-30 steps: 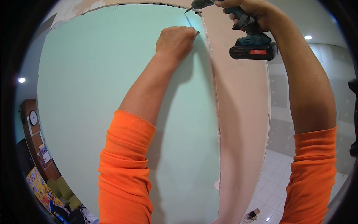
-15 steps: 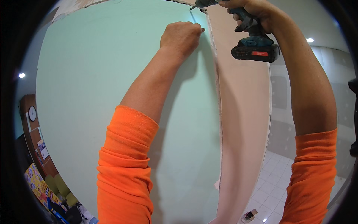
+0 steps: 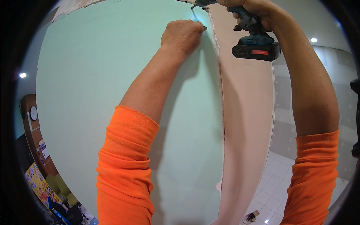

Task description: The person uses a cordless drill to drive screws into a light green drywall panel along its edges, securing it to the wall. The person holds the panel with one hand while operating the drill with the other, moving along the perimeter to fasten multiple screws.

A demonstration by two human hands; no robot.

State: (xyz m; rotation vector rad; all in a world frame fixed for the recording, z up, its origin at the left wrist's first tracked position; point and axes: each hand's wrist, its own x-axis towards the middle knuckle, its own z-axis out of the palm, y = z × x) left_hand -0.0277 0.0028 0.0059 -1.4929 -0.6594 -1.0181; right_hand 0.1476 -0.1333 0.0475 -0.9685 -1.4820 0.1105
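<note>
Left hand (image 3: 181, 36) slightly higher in view, fist curled, right hand (image 3: 260, 13) gripping blocky drill (image 3: 254, 40), smooth green board (image 3: 93, 75)

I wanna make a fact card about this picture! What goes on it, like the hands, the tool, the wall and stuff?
Left hand: curled up, near the green board's top right; whether it holds anything is hard to tell
Right hand: wrapped around the drill's handle
Tool: teal-and-black drill, its thin bit pointing left near the board's top edge
Wall: big pale green board, beside a pinkish wall strip
Sleeves: orange
Left background: round clock
Lower right: white tiled floor
</note>
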